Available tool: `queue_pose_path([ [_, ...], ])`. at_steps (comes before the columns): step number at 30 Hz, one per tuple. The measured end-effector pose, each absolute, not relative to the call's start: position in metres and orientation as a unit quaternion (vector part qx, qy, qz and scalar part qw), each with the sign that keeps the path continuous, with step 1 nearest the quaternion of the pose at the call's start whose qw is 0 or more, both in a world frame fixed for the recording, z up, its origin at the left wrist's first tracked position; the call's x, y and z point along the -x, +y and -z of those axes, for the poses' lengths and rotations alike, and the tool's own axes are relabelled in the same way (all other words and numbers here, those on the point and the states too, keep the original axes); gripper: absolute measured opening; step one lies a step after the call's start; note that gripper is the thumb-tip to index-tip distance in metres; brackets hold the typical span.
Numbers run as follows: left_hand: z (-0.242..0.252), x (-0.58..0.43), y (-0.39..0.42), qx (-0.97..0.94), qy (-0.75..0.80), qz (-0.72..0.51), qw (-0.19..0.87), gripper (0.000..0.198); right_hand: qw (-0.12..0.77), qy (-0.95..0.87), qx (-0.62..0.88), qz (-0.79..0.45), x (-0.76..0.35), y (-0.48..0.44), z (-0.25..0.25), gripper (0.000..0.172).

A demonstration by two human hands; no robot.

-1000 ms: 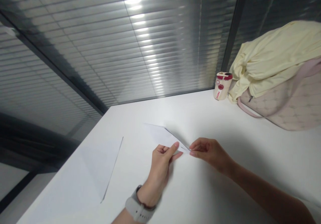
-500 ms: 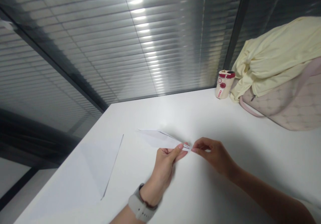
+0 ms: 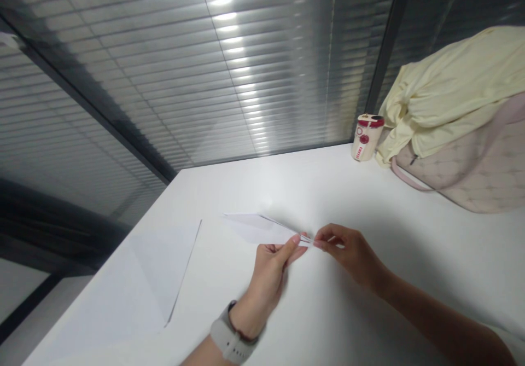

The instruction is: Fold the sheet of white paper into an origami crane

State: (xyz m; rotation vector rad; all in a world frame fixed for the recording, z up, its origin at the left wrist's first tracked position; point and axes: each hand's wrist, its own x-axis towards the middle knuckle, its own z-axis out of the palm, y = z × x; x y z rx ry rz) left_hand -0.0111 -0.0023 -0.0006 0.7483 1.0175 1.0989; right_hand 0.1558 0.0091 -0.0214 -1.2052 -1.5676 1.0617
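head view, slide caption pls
Left hand and right hand pinch the narrow end of a folded white paper.

- A plain white sheet of paper (image 3: pixel 258 228) is folded into a long, slim shape, tapered at both ends.
- One pointed end is aimed at the left edge of the white table (image 3: pixel 229 185); the opposite, narrower end is turned away from it.
- Several thin layers are stacked at that narrower end, where the paper is pinched.
- It is placed nearer than the table's far-left corner, well apart from the far edge; whether the tabletop is touched cannot be told.
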Motion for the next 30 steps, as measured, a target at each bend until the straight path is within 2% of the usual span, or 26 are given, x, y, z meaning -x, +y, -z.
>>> queue_pose_path([
  [12,0.000,0.008,-0.004,-0.333,0.444,-0.505,0.661,0.021,0.420,-0.568,0.457,-0.541,-0.158,0.015,0.026,0.016],
  [18,0.001,0.007,-0.005,-0.345,0.430,-0.514,0.657,0.020,0.458,-0.500,0.418,-0.605,-0.155,0.017,0.030,0.024],
  [22,0.000,0.006,-0.006,-0.329,0.436,-0.514,0.661,0.020,0.495,-0.465,0.408,-0.610,-0.153,0.019,0.035,0.035],
  [30,0.004,0.006,-0.003,-0.305,0.415,-0.518,0.683,0.020,0.491,-0.454,0.431,-0.606,-0.154,0.015,0.025,0.033],
])
